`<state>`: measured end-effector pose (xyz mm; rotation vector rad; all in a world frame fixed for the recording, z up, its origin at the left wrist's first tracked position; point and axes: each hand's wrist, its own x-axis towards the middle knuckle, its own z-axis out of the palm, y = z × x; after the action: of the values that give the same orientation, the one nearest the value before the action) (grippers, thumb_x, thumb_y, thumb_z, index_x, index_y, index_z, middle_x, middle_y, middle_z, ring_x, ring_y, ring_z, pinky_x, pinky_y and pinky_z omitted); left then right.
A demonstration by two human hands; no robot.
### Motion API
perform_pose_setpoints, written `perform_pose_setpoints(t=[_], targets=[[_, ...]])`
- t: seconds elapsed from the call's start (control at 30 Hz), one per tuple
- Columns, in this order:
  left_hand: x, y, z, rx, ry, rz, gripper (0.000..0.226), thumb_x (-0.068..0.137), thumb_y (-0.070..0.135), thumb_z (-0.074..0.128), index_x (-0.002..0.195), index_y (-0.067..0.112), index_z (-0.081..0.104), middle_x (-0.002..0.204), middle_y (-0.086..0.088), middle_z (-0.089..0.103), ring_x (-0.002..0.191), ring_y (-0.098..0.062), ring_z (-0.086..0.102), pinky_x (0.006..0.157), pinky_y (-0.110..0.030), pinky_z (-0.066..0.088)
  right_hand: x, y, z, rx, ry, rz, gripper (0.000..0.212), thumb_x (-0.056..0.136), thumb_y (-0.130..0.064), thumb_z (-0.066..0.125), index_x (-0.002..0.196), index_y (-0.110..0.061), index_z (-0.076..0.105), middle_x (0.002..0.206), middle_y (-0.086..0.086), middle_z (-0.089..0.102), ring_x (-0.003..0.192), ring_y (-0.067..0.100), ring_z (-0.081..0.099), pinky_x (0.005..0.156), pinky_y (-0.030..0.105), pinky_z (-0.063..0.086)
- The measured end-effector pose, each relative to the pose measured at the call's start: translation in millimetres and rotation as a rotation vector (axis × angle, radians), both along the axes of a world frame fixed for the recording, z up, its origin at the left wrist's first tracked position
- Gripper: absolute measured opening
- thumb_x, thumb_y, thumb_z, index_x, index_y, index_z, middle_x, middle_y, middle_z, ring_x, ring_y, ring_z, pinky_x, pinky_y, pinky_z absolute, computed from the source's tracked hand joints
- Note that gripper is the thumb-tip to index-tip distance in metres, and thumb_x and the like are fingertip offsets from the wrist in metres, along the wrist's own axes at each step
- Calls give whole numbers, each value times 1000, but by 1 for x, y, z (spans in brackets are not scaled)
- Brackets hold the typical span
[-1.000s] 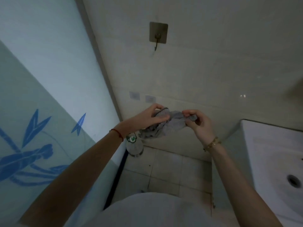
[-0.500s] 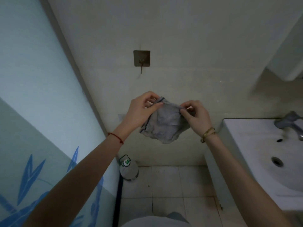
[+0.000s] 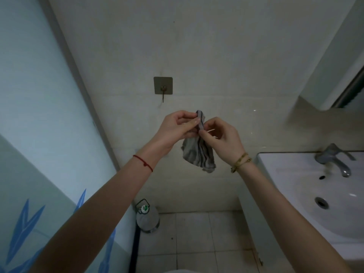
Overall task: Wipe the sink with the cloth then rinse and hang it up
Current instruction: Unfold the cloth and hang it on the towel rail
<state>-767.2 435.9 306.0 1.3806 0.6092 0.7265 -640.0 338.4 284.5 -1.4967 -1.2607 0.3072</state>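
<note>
A small grey cloth with a dark edge hangs bunched in front of the beige wall. My left hand pinches its top corner. My right hand grips the same top edge just beside it, so both hands touch at the cloth. A square metal wall hook is fixed to the wall a short way above and left of the hands. The white sink stands at the right, with a metal tap and a drain.
A frosted glass panel with blue leaf prints fills the left side. A grey bottle with a green label stands on the tiled floor by the wall. A mirror cabinet juts out at the upper right.
My hands have come together at the cloth's top edge, so the cloth went from spread between them to hanging gathered. The view has tilted up and the hook sits closer above the hands.
</note>
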Motion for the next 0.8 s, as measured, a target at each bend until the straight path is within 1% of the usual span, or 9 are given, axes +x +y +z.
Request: perform_pose_setpoints(t=[0.1,0.23,0.3,0.4,0.47,0.53,0.6,0.73,0.8], targets=[[1,2,7,63,-7,42,8,88,9,71,94,10,66,88,-6,70,71,-4,68,68,-17,56,14,-4,9,-36,7,68,4,89,-9,61,86,-8,64,78,-5,64,71,8,60,68,25,47],[-4,12,21,185,43,62,14,86,7,72,90,15,62,93,-3,64,77,-10,64,67,-20,55,32,-11,28,-30,-29,39,13,90,-13,57,83,-23,63,77,-8,66,72,5,61,67,25,48],[-9,19,30,312,85,25,17,86,8,72,91,20,61,91,0,63,76,-13,61,68,-22,53,40,-14,40,-35,-138,-16,9,91,-17,57,88,-19,64,83,-4,68,79,12,63,75,27,50],[-19,29,47,476,150,-51,29,85,9,73,105,26,62,89,3,62,75,-12,61,76,-21,50,50,-17,58,-56,-346,-113,13,94,-14,55,94,-13,68,86,-1,69,81,14,62,71,14,43],[-22,36,59,622,230,-68,31,84,11,75,110,26,66,90,6,61,76,-12,60,79,-22,50,56,-19,71,-54,-378,-136,15,94,-15,55,92,-12,69,84,0,69,81,13,61,68,9,39],[-25,43,69,856,360,-54,25,83,16,76,104,28,71,89,11,65,74,-8,60,75,-21,48,62,-20,84,-43,-386,-156,15,94,-14,55,89,-14,69,81,-2,67,79,12,60,65,5,37],[-30,48,80,1001,451,-62,19,84,21,75,102,28,73,91,11,69,80,-5,62,75,-21,46,69,-21,97,-51,-406,-184,16,95,-16,53,88,-17,67,79,-4,64,77,11,58,61,3,37],[-38,51,98,951,497,-216,12,89,30,70,100,26,75,97,10,74,94,-6,68,86,-26,52,80,-20,123,-38,-374,-208,17,96,-15,47,88,-17,61,81,-2,62,81,16,57,67,25,44],[-37,51,106,851,463,-248,17,95,33,61,102,25,74,98,4,75,98,-11,69,94,-33,53,82,-18,138,-26,-337,-201,16,96,-12,45,91,-15,60,85,0,61,82,16,56,71,28,45]])
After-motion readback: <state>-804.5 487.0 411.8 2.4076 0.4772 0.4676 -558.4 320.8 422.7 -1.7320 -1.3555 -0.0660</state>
